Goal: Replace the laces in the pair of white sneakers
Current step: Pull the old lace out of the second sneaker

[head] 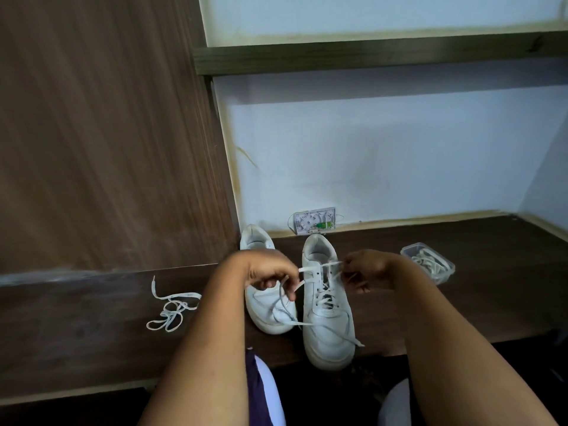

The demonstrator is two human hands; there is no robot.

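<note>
left hand (270, 276): fingers curled, pinching one end of the lace (307, 269) beside the top eyelets
right hand (367, 272): fingers curled on the other lace end, blurred, grip detail unclear
right sneaker (327, 305): on the dark wood desk (461, 305), toe toward the near edge, partly laced, loose lace tail trailing over the toe
left sneaker (266, 302): just beside it, no lace visible
loose lace (170, 309): heaped on the desk, left of the left forearm
clear plastic tub (428, 262): right of the hands, holds more laces
</note>
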